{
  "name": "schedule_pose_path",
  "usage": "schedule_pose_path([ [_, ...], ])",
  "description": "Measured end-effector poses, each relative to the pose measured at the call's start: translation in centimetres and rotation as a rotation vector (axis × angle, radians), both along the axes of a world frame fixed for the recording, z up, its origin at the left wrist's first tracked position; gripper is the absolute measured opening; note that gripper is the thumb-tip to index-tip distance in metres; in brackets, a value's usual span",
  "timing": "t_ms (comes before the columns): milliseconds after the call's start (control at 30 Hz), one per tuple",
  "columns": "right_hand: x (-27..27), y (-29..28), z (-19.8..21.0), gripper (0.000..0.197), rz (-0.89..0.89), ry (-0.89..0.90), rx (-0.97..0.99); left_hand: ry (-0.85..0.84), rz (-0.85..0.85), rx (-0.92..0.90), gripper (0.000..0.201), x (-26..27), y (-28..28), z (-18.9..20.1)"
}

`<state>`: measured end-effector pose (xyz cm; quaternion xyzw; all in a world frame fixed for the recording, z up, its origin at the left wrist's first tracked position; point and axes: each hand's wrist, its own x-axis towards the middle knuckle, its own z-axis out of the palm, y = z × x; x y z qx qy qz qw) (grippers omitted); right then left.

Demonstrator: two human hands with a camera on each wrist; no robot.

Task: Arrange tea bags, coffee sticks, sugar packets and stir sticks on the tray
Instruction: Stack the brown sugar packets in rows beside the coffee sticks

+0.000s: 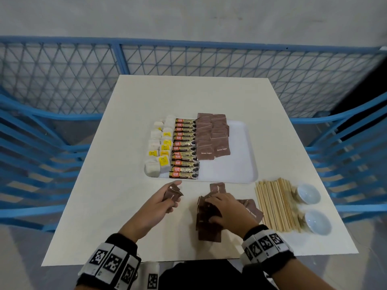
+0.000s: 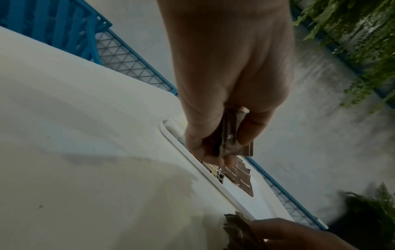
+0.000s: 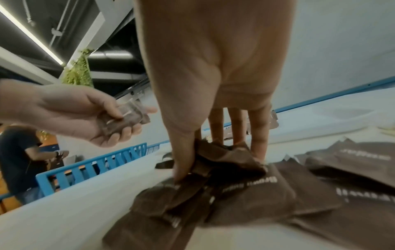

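Note:
A white tray point(image 1: 243, 147) holds tea bags point(image 1: 160, 149) on its left, coffee sticks point(image 1: 184, 147) in a column, and brown sugar packets point(image 1: 211, 135) in two rows. My left hand point(image 1: 165, 198) holds a small stack of sugar packets point(image 1: 172, 192) just in front of the tray; the left wrist view shows the held stack point(image 2: 232, 135) pinched between thumb and fingers. My right hand point(image 1: 217, 208) pinches a packet point(image 3: 215, 152) from the loose pile of sugar packets point(image 1: 209, 225) on the table. Wooden stir sticks point(image 1: 276, 204) lie to the right.
Two small white bowls point(image 1: 308, 193) point(image 1: 318, 221) sit right of the stir sticks. The tray's right third point(image 1: 240, 164) is bare. Blue fencing point(image 1: 62, 65) surrounds the white table point(image 1: 104, 206). A person point(image 3: 17, 159) stands far off in the right wrist view.

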<state>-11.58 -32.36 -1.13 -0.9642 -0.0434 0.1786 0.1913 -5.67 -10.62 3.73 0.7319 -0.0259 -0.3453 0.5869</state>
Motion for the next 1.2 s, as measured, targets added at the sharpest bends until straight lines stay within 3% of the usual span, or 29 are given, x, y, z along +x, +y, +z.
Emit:
schedule_pose_path([
  [133, 1.0, -0.5, 0.2, 0.041, -0.001, -0.04, 0.019, 0.02, 0.026, 0.012, 0.043, 0.0, -0.3, 0.0],
  [333, 1.6, -0.9, 0.4, 0.036, -0.04, -0.077, 0.063, 0.039, 0.036, -0.002, 0.041, 0.3, -1.4, 0.2],
  [567, 1.8, -2.5, 3.6, 0.022, -0.311, -0.02, 0.508, 0.101, 0.209, -0.038, 0.019, 0.8, -3.5, 0.2],
  [733, 2.2, -2.2, 6.6, 0.022, -0.321, 0.105, 0.918, 0.185, 0.26, -0.16, 0.027, 1.1, -5.7, 1.0],
  [933, 3.4, -1.9, 6.6, 0.024, -0.227, 0.112, 0.896, 0.391, 0.179, -0.356, 0.069, 0.9, -6.4, 3.1],
  [1067, 3.5, -1.6, 6.6, 0.03, -0.202, 0.04, 0.904, 0.27, 0.069, -0.291, 0.041, 0.6, -6.5, 3.1],
  [1200, 3.2, -1.5, 6.5, 0.031, -0.231, -0.015, 0.986, 0.202, 0.057, -0.28, 0.053, 0.5, -6.7, 2.5],
])
